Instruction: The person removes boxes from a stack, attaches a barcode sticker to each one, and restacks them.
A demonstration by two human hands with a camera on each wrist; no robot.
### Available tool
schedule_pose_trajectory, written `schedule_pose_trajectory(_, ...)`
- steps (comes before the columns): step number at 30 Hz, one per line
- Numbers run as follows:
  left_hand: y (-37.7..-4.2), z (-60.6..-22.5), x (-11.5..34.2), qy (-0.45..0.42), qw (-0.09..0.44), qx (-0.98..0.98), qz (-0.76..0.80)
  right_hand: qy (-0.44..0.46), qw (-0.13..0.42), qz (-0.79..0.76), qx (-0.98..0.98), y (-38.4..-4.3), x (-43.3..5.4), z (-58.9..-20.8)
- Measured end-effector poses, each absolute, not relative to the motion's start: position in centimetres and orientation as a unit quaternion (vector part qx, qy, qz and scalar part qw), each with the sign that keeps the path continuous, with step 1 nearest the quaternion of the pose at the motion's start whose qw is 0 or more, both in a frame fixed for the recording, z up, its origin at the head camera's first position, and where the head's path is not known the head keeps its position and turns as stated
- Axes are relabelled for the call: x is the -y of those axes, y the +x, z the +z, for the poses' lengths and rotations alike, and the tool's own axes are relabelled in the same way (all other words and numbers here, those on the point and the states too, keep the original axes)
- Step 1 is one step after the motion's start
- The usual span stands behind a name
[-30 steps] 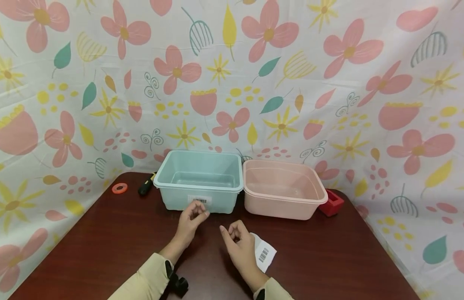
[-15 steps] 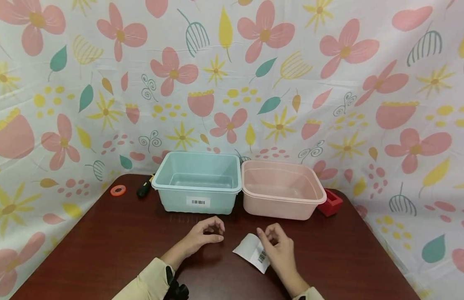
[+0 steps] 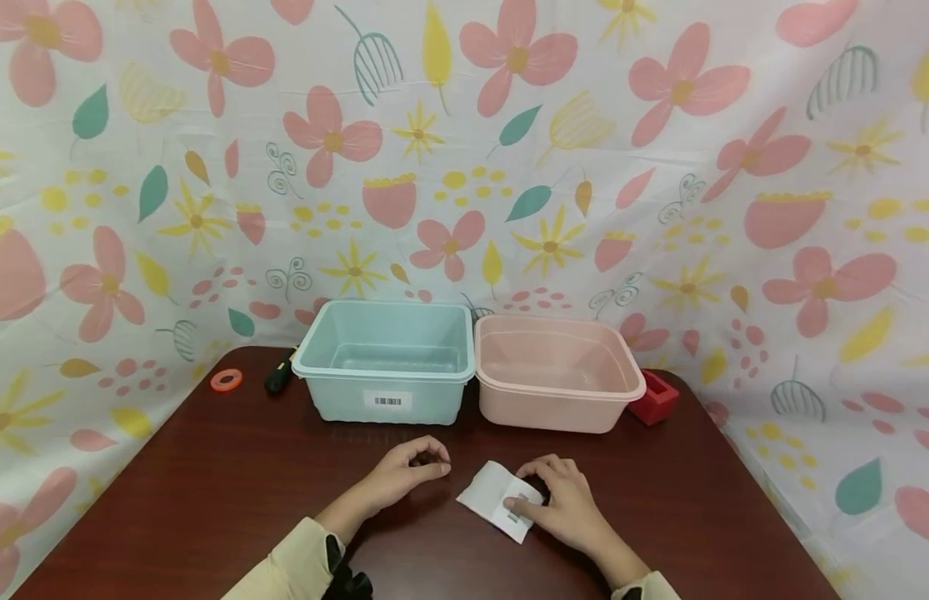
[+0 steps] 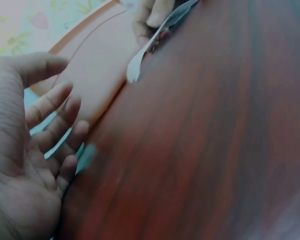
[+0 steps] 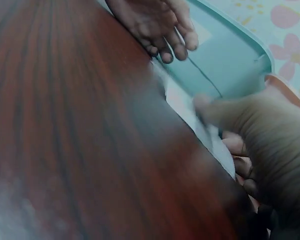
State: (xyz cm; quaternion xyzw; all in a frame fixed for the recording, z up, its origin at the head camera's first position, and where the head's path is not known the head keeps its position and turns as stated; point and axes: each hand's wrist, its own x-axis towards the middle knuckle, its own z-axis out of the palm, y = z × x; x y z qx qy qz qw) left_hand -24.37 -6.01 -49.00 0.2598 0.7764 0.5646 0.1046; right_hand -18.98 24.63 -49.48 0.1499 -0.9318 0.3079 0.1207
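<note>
While pinching the packet [image 3: 486, 498], right hand [image 3: 567, 500]: set with thumb on the printed face, over part of the barcode [image 3: 513, 517], other fingers bent behind the far right side; closed narrowly, packet between; thumb blurred in right wrist view.

Packet: white, thin, creased across; just left of the right palm, in front of the pink bin's left part. Contact of its left end with the table: cannot tell.

Left hand [image 3: 399, 477]: near the packet, on its left, apart from it; fingers loosely curved, with a narrow gap to the thumb; in front of the blue bin.

Blue bin [image 3: 332, 406]: at the back of the table, with a white label [image 3: 387, 401] on the front wall.

Pink bin [image 3: 554, 410]: just beside the blue bin, on its right.

Red block [image 3: 654, 400]: just right of the pink bin, partly hidden behind it.

Back left: orange ring [image 3: 227, 380], then a dark-handled tool [image 3: 278, 380] near the blue bin.

Table [image 3: 209, 500]: dark red-brown, glossy.

Backdrop [image 3: 452, 133]: white cloth, printed with flowers and leaves.
</note>
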Motion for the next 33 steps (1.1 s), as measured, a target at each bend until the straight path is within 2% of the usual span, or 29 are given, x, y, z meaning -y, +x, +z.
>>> schedule_pose_trajectory(9,-23.5,-49.4,4.1,0.214,0.066,-0.799,0.558,0.205,0.094,0.317,0.921,-18.6,-23.2,-49.4)
schedule_pose_trajectory(16,-22.9,-49.3,2.5,0.284,0.044,-0.853,0.436,0.237,0.087,0.326,0.911,-18.3,-22.4,-49.3)
schedule_pose_trajectory(22,-22.9,-49.3,2.4,0.313,0.035,-0.858,0.405,0.236,0.093,0.315,0.914,-18.3,-22.4,-49.2)
schedule_pose_trajectory(26,-22.8,-49.2,2.3,0.312,0.049,-0.844,0.434,0.238,0.092,0.307,0.917,-18.3,-22.6,-49.2)
schedule_pose_trajectory(33,-22.5,-48.5,1.7,0.297,0.125,-0.759,0.566,0.239,0.092,0.312,0.915,-18.2,-22.9,-49.1)
